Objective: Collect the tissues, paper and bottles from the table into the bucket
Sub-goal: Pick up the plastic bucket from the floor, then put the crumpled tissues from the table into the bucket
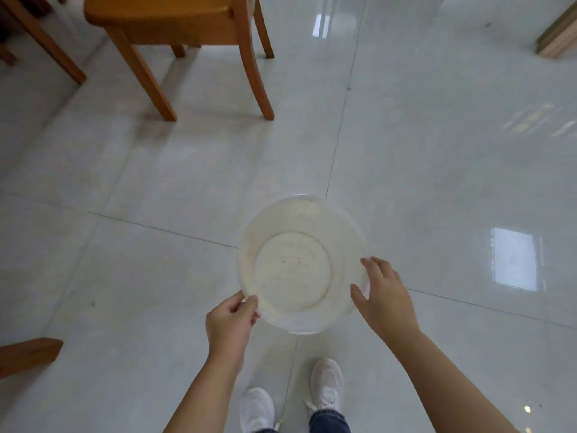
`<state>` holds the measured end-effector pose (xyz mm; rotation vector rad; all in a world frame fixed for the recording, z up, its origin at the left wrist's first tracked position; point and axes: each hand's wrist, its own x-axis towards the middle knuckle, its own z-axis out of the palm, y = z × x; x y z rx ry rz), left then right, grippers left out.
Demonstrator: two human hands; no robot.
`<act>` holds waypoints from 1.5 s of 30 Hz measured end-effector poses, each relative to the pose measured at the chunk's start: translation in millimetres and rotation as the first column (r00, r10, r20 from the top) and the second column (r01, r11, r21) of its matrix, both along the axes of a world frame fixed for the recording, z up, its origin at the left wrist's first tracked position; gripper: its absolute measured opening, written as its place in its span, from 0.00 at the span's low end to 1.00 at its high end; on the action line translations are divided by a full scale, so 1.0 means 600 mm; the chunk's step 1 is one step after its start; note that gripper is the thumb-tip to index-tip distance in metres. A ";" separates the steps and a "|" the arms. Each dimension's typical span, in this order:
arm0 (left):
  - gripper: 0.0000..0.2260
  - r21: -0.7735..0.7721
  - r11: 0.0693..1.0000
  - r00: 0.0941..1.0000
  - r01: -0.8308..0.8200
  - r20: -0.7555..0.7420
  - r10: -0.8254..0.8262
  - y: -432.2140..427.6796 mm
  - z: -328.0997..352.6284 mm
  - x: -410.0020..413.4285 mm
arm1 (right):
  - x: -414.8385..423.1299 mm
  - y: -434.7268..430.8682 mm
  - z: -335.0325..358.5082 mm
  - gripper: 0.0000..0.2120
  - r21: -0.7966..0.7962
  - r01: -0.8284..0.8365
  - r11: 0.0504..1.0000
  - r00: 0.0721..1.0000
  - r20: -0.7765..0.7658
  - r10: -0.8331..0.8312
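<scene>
bucket (299, 264) over the floor (437, 151), mouth up toward the head camera, near the crossing of floor joints. left hand (231, 323) on the bucket's near-left rim, thumb and fingers pinching it. right hand (382, 295) at the near-right rim, fingers spread, touching the wall. two shoes (326, 385) on the floor directly below the bucket, at the near edge. chair (175, 32) at the far-left, well apart from the bucket. a wooden piece (28, 354) at the near-left edge.
</scene>
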<state>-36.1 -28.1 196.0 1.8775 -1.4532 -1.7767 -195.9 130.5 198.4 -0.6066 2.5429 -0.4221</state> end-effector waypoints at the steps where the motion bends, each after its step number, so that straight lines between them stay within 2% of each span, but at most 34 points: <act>1: 0.18 -0.009 1.000 1.000 -0.010 -0.019 0.010 -0.006 0.026 0.000 | -0.003 -0.006 0.024 0.25 -0.054 0.022 0.998 1.000 0.016 -0.021; 6: 0.14 -0.046 0.996 0.992 -0.072 -0.104 0.067 -0.039 0.154 -0.001 | -0.013 -0.033 0.147 0.27 -0.329 0.117 0.937 0.992 0.083 -0.095; 9: 0.11 -0.083 0.993 0.987 -0.088 -0.142 0.075 -0.056 0.232 -0.002 | -0.015 -0.052 0.223 0.28 -0.429 0.170 0.887 0.983 0.142 -0.120; 14: 0.17 -0.173 0.983 0.986 -0.058 -0.163 0.029 -0.065 0.359 0.010 | -0.010 -0.071 0.343 0.30 -0.492 0.239 0.837 0.963 0.228 -0.140; 21: 0.12 -0.266 0.964 0.988 -0.022 -0.153 -0.020 -0.048 0.508 0.062 | 0.008 -0.070 0.492 0.34 -0.544 0.246 0.802 0.949 0.302 -0.087; 28: 0.04 -0.341 0.939 0.980 -0.031 -0.196 -0.039 -0.031 0.622 0.098 | 0.026 -0.058 0.602 0.25 -0.600 0.394 0.696 0.893 0.428 -0.136; 31: 0.04 -0.360 0.930 0.975 -0.072 -0.224 -0.012 -0.027 0.669 0.112 | 0.028 -0.066 0.661 0.24 -0.637 0.396 0.662 0.879 0.472 -0.072; 37: 0.03 -0.297 0.916 0.936 -0.270 -0.303 0.178 -0.015 0.739 0.155 | 0.036 -0.104 0.767 0.22 -0.724 0.227 0.652 0.885 0.432 0.171; 42: 0.04 -0.308 0.815 0.848 -0.491 -0.384 0.366 -0.008 0.789 0.193 | 0.058 -0.155 0.823 0.22 -0.746 0.112 0.656 0.846 0.418 0.331; 45: 0.10 -0.283 0.744 0.773 -0.605 -0.432 0.464 -0.003 0.808 0.224 | 0.083 -0.193 0.841 0.20 -0.768 0.072 0.636 0.795 0.429 0.428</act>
